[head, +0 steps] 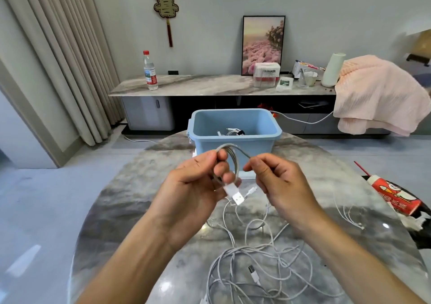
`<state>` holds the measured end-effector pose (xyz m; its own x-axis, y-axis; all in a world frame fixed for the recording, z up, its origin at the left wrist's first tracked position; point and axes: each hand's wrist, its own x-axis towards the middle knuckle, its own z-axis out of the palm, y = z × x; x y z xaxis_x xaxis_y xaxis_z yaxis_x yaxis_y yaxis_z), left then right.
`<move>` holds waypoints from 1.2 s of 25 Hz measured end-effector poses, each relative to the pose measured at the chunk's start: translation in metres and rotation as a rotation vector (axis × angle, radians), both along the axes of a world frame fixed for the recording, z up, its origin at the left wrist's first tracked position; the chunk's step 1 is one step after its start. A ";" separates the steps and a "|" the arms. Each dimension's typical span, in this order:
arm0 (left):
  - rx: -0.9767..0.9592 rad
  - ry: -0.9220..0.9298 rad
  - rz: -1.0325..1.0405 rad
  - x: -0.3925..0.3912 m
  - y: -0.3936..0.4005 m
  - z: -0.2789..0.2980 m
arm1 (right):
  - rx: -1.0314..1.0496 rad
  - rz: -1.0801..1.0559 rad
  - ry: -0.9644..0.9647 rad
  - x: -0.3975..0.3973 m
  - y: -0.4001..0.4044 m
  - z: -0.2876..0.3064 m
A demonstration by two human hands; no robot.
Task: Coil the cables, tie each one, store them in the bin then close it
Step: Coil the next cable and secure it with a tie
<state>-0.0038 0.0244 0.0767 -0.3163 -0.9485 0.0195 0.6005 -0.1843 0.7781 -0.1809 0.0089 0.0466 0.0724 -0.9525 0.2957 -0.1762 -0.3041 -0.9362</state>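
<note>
My left hand (198,182) pinches a small coil of white cable (233,161) above the round marble table (121,201); the cable's USB plug (235,195) hangs below the fingers. My right hand (277,182) grips the strand that runs off the coil's top. Just behind the hands stands the open blue bin (235,128), with a few coiled cables (231,132) at its bottom. A tangle of loose white cables (256,264) lies on the table under my forearms. No lid is visible.
A red and white drink carton with a red straw (394,196) lies at the table's right edge, beside a thin white cable (349,215). Behind the table runs a long marble cabinet (210,85) with a water bottle (150,71), boxes and a pink cloth (377,96).
</note>
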 end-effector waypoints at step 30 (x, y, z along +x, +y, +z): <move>-0.166 0.105 0.083 0.001 -0.007 -0.013 | 0.092 0.121 -0.108 0.032 0.016 -0.023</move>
